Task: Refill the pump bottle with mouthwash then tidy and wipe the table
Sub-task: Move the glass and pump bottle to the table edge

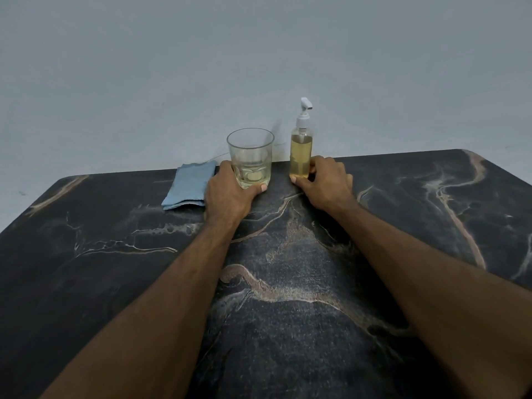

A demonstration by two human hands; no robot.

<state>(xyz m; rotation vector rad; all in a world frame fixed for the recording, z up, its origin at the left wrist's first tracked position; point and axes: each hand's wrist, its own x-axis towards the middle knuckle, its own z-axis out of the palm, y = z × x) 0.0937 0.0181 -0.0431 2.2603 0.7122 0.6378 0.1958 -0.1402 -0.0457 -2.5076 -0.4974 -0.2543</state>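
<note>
Worktop (pixel 288 326): dark marbled slab with pale veins, fills the lower field; its far edge meets a plain grey wall (pixel 259 53).
Pump bottle (pixel 301 151): upright at about 12 o'clock near the far edge, clear body holding pale yellow liquid almost to the shoulder; white pump head fitted on top, nozzle toward 2 o'clock.
Glass (pixel 250 158): clear tumbler, upright, just beside the bottle at its 9 o'clock; a shallow layer of pale liquid lies at the bottom.
Cloth (pixel 190 185): folded light-blue square, flat on the worktop at the glass's 8 o'clock, its near corner touching or tucked under the left hand; which one cannot be told from this angle.
Left hand (pixel 227 194): fingers curled round the lower part of the glass, thumb across its near face.
Right hand (pixel 325 180): thumb and fingers pinch the base of the pump bottle, thumb tip at the near foot.
Forearms: both bare, reaching in from 6 o'clock.
</note>
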